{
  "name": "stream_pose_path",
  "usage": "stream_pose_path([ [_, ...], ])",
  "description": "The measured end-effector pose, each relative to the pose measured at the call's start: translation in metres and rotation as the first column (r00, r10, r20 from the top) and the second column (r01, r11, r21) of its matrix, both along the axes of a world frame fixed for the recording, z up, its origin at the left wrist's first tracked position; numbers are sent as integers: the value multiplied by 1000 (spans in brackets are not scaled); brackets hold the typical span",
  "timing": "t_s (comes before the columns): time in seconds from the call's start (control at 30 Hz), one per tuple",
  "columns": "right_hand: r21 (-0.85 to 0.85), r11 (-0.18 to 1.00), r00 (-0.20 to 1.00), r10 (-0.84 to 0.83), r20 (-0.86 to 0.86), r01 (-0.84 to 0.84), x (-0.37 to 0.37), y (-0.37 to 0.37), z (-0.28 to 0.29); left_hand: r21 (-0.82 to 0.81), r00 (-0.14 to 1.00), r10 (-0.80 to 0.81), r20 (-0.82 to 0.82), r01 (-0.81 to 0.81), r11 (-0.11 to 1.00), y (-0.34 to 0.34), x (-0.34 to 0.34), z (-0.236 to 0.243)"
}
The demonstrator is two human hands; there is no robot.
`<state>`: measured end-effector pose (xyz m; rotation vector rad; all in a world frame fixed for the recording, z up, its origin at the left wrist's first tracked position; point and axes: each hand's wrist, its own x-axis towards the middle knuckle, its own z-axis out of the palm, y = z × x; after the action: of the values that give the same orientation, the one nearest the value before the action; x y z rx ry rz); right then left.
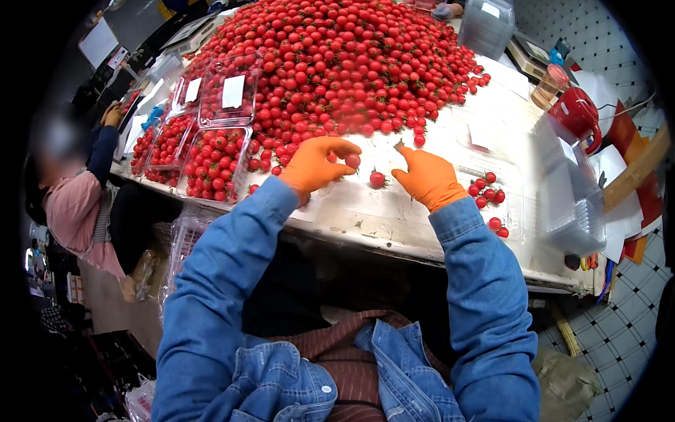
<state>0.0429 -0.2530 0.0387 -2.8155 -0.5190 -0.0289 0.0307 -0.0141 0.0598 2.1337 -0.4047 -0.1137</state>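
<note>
Pale tiled floor (pixel 622 352), white tabletop (pixel 383 209)

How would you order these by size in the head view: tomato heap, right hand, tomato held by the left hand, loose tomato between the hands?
1. Tomato heap
2. Right hand
3. Held tomato and loose tomato: look alike, so unranked.

Clear lid (pixel 209 111): white label (pixel 233 91) (we can read no print on it).
Stacked boxes (pixel 481 32): another white label (pixel 491 9), illegible to us.
Readable text: none.
</note>
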Motion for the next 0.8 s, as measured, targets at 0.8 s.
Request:
stream_pose_path([
  [0.8, 100, 978, 981, 190, -41, -185, -17, 40, -21, 660, 995, 65, 70, -95, 746, 58, -56, -6],
])
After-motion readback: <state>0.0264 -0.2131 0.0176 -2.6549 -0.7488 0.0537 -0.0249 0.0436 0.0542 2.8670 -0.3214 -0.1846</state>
